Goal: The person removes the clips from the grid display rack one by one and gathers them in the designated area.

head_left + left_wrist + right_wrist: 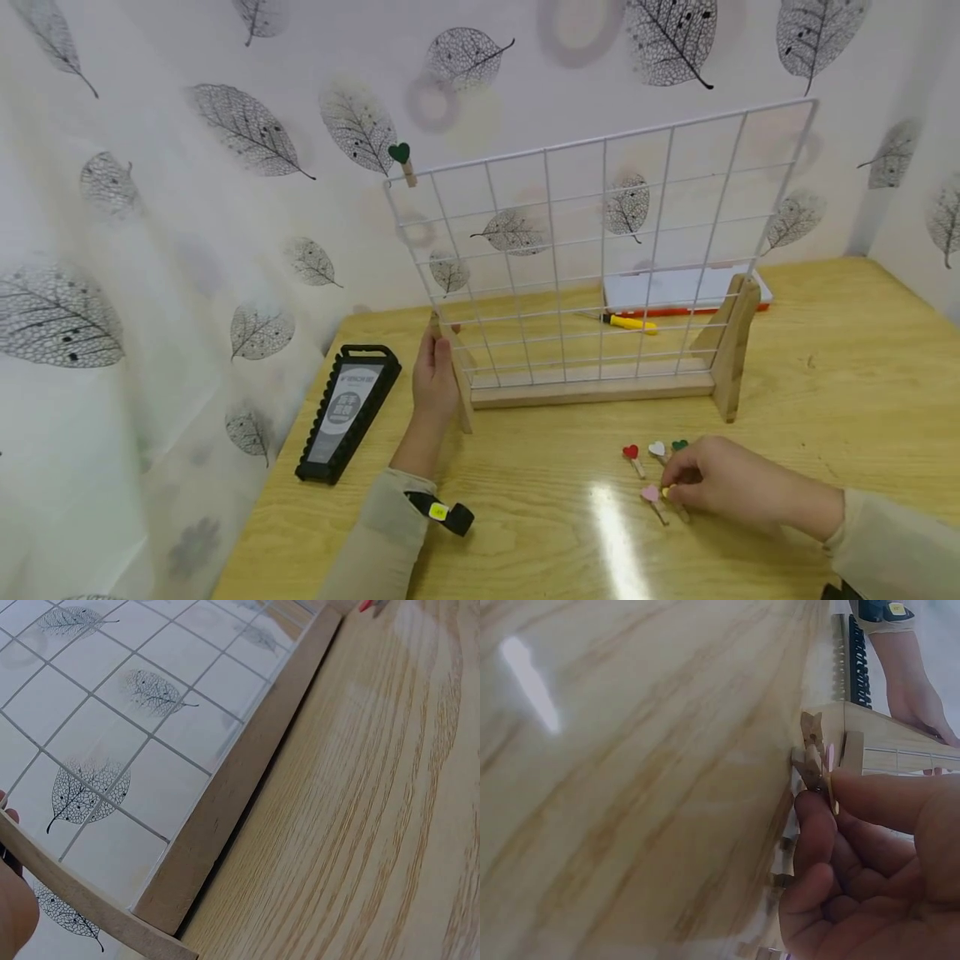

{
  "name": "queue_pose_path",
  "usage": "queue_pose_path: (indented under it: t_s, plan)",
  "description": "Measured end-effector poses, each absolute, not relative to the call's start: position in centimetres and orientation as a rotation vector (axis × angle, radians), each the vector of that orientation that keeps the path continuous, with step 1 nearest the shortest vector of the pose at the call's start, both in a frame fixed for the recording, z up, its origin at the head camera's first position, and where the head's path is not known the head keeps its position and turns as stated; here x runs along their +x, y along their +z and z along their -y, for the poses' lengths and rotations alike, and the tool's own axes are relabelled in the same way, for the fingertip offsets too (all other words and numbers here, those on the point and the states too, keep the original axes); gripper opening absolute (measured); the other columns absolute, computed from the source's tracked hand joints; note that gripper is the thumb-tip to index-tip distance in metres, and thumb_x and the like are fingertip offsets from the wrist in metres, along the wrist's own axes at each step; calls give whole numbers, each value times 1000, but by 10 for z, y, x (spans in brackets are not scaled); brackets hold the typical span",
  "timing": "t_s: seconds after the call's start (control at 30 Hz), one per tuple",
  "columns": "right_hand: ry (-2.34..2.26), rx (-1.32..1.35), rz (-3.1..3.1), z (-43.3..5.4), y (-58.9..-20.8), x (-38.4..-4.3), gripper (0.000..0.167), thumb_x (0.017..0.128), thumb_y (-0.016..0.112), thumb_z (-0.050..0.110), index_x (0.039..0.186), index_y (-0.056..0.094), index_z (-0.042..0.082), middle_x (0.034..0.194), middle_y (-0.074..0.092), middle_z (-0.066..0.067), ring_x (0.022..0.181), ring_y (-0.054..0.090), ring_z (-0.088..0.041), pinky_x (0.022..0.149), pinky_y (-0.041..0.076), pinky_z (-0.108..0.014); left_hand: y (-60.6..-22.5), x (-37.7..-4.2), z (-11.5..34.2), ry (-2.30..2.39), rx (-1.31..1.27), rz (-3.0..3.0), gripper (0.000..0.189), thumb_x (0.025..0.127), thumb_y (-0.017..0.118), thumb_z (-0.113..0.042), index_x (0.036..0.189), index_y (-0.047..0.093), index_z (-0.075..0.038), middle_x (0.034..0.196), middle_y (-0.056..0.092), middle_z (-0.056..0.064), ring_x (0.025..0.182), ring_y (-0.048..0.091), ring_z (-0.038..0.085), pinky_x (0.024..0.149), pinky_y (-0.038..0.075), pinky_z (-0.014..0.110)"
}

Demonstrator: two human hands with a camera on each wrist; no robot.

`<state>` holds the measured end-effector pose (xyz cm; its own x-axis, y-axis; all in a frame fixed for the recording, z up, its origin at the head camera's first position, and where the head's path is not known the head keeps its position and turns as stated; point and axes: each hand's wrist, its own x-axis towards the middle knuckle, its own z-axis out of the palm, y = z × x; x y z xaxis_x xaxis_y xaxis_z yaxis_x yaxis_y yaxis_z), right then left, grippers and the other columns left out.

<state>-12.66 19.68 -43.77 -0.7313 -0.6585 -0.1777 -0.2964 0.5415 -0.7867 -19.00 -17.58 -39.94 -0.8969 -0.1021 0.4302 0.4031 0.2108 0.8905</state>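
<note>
My left hand (435, 379) grips the left wooden upright (459, 383) of a stand holding a white wire grid (551, 225). The thumb is in front and some fingertips show past the upright. My right hand (727, 479) is low over the table, its thumb and index finger pinching a small wooden clothespin with a yellow heart (668, 492). Close by lie clothespins with a pink heart (650, 494), a red heart (631, 452), a white heart (657, 448) and a green heart (679, 445). Another green-heart clothespin (401, 154) is clipped at the grid's top left corner.
A black toothed holder (348, 412) with a grey label lies left of the stand. Behind the grid are a yellow-handled screwdriver (630, 322) and a flat white case with a red edge (675, 289). Leaf-patterned cloth hangs behind the wooden table (540, 500).
</note>
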Motion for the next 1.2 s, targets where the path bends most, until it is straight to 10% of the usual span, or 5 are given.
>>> queue_pose_path:
  t_s: [0.57,0.8,1.2]
  plan:
    - [-1050,-781,-2342,-195,-435,-125,14,96,70,19,105,77,11,85,68,11,62,48,0,53,43,-23,-398,-189,176,-1732,-308,2115,46,110,30,-25,132,51,10,88,42,35,63,40,18,57,39,24]
    - [-1039,-840,-2413,-189,-410,-133,19,98,68,21,110,74,7,70,58,11,56,43,0,50,39,-23,-398,-189,177,-1706,-307,2093,41,110,32,-21,129,51,11,127,58,23,82,46,16,73,44,36]
    - [-1142,-1423,-2858,-143,-318,-165,17,91,76,11,101,75,25,87,65,23,68,49,0,56,43,-22,-399,-189,176,-1736,-272,2080,41,110,33,-20,130,51,11,130,57,26,86,49,22,79,44,32]
